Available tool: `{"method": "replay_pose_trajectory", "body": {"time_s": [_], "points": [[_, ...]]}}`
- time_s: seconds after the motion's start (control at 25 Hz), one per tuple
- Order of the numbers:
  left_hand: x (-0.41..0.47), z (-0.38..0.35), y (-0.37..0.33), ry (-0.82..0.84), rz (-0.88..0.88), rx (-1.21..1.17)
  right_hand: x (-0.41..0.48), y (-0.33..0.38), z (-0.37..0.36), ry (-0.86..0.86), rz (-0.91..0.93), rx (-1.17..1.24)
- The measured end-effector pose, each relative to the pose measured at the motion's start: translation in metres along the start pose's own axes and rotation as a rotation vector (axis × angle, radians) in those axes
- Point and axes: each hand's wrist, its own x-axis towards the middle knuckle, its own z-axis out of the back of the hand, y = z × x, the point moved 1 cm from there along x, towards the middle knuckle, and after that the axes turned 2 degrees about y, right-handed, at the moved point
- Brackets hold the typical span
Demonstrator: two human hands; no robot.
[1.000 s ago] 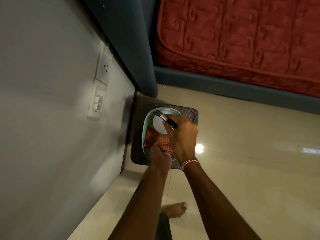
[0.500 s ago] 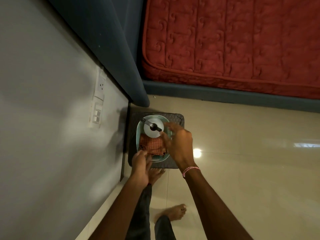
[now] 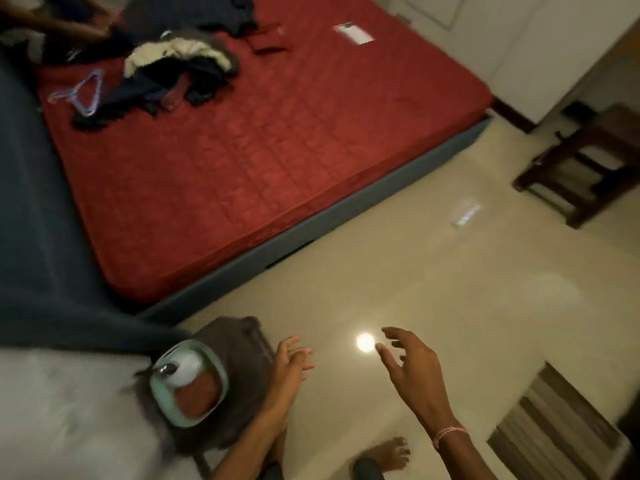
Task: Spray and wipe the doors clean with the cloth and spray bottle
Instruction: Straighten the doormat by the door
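Head view. One pale green plastic basin [image 3: 163, 405] sits on one dark grey quilted pad [image 3: 242, 344]. It holds one white spray bottle with black trigger [image 3: 188, 367] and one red checked cloth [image 3: 199, 394], touching. Two hands, left hand [image 3: 289, 367] and right hand [image 3: 414, 370], are beside the basin: each grip wide, fingers spread, holding nothing. One red quilted mattress [image 3: 277, 150] lies beyond.

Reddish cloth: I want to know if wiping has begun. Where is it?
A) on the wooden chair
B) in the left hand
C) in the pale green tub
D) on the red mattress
C: the reddish cloth lies in the pale green plastic tub beside the white spray bottle; left hand and right hand hold nothing.
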Motion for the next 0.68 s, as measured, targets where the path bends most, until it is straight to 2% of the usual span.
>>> {"method": "replay_pose_trajectory", "body": {"time_s": [0.16,0.32,0.48,0.56,0.68], "points": [[-0.039,-0.171,-0.042,0.282,-0.083,0.243,-0.058,-0.125,0.140,-0.297,-0.236,0.021],[-0.092,-0.351,-0.046,0.533,-0.127,0.410,-0.142,-0.244,0.254,-0.549,-0.483,0.020],[-0.151,-0.495,-0.009,0.774,-0.121,0.606,-0.238,-0.331,0.317,-0.670,-0.735,0.017],[-0.179,-0.550,0.019,0.909,-0.113,0.715,-0.277,-0.356,0.333,-0.698,-0.827,0.019],[-0.216,-0.627,0.066,1.118,-0.088,0.893,-0.323,-0.378,0.351,-0.848,-0.960,0.071]]}}
